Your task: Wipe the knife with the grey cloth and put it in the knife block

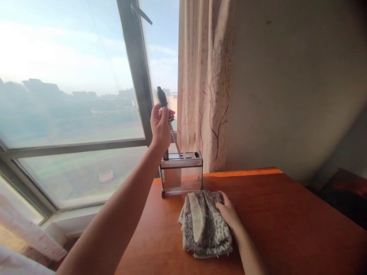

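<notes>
My left hand [162,122] is closed around the black ribbed handle of a knife [162,97] at arm's length. The knife's narrow metal blade slants down, its lower end in the top of a clear-walled knife block [182,181]. Another dark handle stands in the block's left slot, and a wide blade shows through the wall. In front of the block lies a folded, shaggy grey-and-beige towel [210,225]. My right hand [228,210] grips the towel's right edge, thumb on top and the other fingers partly hidden.
The block and towel are on a reddish-brown wooden table [272,221]. A large window [71,91] with a dark frame fills the left side. A patterned curtain [205,84] hangs behind the block, beside a plain wall [286,91] on the right.
</notes>
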Demonstrator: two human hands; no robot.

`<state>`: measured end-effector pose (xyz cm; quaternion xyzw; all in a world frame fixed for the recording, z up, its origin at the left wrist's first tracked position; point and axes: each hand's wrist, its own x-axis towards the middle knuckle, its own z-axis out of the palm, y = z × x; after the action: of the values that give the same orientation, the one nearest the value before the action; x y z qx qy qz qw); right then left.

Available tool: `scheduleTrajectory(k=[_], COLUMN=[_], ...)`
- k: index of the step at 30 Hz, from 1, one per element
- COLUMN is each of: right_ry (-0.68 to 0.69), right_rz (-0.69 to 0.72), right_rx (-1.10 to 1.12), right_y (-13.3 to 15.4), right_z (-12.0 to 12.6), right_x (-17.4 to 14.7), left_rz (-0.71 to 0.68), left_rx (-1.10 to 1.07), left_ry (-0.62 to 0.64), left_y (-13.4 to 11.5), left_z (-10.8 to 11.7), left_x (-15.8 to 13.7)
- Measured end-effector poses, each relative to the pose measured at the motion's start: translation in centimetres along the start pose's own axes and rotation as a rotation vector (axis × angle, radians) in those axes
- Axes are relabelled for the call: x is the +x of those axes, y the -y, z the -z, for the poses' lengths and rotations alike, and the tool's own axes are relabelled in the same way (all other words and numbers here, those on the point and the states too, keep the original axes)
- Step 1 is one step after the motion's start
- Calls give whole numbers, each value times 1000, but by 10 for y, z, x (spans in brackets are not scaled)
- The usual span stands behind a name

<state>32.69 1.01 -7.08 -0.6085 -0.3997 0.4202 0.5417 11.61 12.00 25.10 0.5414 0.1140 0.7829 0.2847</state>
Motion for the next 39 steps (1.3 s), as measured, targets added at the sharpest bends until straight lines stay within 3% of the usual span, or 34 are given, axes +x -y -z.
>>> scheduleTrajectory(k=[7,27,33,39], right_ry=[10,7,25,45], right_rz=[22,50,32,42], right_rx=[-3,-14,-48,-89], right_y=[2,1,3,3], right_z=[0,0,-1,-1], right_x=[-1,-1,-2,-2], left_rz=[-62,-3,-48,35], left_rx=[14,60,398,1240], left_ry=[-11,42,163,411], left_y=[17,35,40,31], left_z=[-5,3,10,12], left_x=[9,0,10,12])
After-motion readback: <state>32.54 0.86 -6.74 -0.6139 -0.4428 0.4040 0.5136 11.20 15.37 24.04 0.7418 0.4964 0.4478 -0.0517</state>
